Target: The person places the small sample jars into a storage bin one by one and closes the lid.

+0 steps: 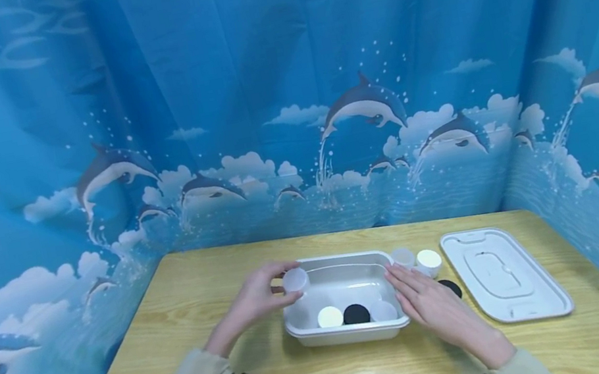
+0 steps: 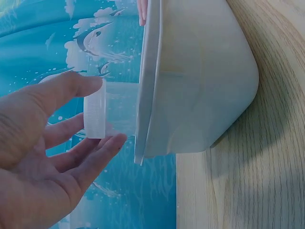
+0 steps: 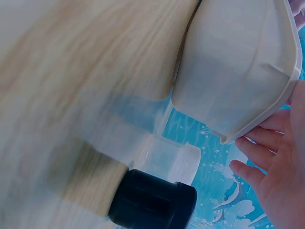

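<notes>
My left hand (image 1: 266,292) pinches a translucent plastic jar (image 1: 295,280) by its ribbed screw cap, as the left wrist view shows. This jar hangs at the back left corner of a pale grey plastic bin (image 1: 301,334); its lower part goes behind the rim. Along the bin's front wall stand a white-capped jar (image 1: 330,316), a black-capped jar (image 1: 356,314) and a translucent jar (image 1: 383,310). My right hand (image 1: 430,301) rests on the bin's right rim with its fingers extended. A thin wire handle (image 1: 343,265) lies along the inside of the back rim.
Right of the bin stand a translucent jar (image 1: 403,257), a white jar (image 1: 429,261) and a black jar (image 3: 152,200), partly hidden by my right hand in the head view. Farther right a white lid (image 1: 510,273) lies on the wooden table (image 1: 217,268). A dolphin-print curtain (image 1: 275,117) surrounds the table.
</notes>
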`<state>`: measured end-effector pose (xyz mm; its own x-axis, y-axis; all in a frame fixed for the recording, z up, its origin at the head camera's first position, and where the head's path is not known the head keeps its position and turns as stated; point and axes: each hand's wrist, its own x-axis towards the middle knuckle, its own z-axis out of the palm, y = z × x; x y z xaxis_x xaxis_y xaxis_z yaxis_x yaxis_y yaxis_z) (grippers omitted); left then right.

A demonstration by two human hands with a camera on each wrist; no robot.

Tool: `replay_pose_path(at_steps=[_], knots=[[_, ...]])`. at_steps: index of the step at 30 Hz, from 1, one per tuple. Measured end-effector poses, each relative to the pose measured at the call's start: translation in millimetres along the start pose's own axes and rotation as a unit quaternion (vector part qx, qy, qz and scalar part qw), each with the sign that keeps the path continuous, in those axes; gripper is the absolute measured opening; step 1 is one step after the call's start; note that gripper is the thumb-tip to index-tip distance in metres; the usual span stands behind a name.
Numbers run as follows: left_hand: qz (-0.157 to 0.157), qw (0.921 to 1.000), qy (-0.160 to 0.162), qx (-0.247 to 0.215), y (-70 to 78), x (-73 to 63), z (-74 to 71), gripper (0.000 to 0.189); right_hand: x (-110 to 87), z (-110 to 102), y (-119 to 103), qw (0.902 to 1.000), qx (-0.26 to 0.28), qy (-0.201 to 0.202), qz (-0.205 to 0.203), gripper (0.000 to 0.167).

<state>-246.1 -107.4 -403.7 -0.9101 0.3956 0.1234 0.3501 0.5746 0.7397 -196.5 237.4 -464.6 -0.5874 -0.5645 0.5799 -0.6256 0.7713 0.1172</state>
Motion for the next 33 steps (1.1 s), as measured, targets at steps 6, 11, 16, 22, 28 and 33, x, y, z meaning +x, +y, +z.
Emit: replay_pose_path(at_steps=[6,11,16,22,28,33], knots=[[0.025,0.9985,-0.047,0.016,1.3,0.4,-0.1,0.055,0.6,0,0,1.0000,-0.002,-0.001,0.000,0.044],[0.042,0.9950,-0.084,0.034,0.4,1.9,-0.8,0.053,0.9,-1,-1,1.0000,-0.003,-0.003,0.000,0.046],[0.055,0.9904,-0.109,0.063,3.2,3.4,-2.1,0.053,0.5,-1,-1,1.0000,-0.003,-0.004,-0.001,0.046],[0.072,0.9806,-0.146,0.110,11.4,7.8,-2.0,0.050,-0.3,1,0,1.0000,0.001,-0.003,-0.001,0.042],[0.065,0.9706,-0.176,0.151,16.6,11.5,0.9,0.049,-0.6,3,1,1.0000,0.007,-0.005,-0.002,0.045],[0.055,0.9629,-0.195,0.178,19.7,11.6,4.5,0.046,-0.7,3,1,1.0000,0.003,-0.008,-0.003,0.050]])
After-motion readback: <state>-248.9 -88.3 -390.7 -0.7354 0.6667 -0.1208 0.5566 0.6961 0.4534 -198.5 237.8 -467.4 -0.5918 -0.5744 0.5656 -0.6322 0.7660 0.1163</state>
